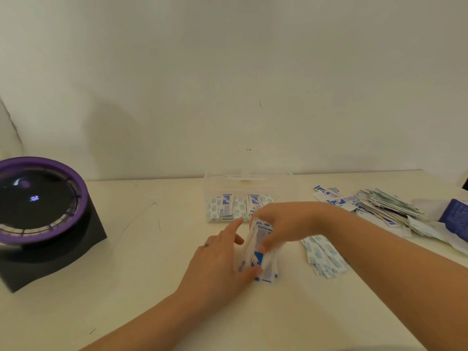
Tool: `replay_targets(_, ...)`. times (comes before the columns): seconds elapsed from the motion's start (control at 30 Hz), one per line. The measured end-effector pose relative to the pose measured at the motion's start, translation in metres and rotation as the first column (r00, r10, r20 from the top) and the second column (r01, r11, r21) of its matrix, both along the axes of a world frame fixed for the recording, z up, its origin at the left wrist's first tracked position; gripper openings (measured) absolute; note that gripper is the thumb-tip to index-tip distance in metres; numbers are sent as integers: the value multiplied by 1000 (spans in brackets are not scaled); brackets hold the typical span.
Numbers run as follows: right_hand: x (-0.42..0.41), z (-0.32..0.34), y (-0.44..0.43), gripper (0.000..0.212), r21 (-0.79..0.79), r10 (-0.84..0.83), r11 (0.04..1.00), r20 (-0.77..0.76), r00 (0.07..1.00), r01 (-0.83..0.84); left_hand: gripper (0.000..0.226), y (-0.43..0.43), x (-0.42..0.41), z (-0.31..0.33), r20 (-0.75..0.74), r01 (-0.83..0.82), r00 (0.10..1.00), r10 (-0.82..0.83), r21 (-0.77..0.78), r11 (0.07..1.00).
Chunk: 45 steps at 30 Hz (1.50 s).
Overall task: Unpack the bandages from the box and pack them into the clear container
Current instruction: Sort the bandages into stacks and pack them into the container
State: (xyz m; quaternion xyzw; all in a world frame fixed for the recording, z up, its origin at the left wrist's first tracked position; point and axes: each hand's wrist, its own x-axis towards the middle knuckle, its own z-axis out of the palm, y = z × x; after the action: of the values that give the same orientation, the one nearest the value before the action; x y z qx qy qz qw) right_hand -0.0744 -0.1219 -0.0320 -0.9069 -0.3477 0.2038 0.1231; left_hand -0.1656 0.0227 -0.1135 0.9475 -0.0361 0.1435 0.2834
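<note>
A stack of white and blue wrapped bandages [260,252] stands on edge on the table, held between both hands. My left hand [222,259] grips its near end from the left, thumb at the lower corner. My right hand [281,224] pinches the far end from above. Just behind them sits the clear container [249,183], with several bandages [235,207] standing in rows inside. A small flat pile of bandages [324,257] lies under my right forearm. A larger loose heap of bandages [379,206] is spread at the right, next to the blue bandage box [454,216].
A black device with a purple ring [38,211] stands on the cream table [141,274] at the left. The white wall [228,84] rises directly behind the container. White paper lies under the blue box at the right edge.
</note>
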Motion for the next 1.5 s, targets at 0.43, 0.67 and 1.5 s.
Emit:
replay_targets(0.43, -34, -82, -1, 50, 716, -324, 685, 132, 937, 136, 57, 26, 10, -7, 93, 213, 974, -208, -49, 976)
replay_targets(0.67, -37, -99, -3, 50, 581, -220, 812, 403, 888, -63, 61, 21, 7, -17, 149, 265, 949, -278, 98, 959)
replay_targets(1.5, -43, -99, -5, 51, 584, -241, 810, 417, 876, -55, 42, 15, 15, -21, 123, 173, 975, -183, 90, 981)
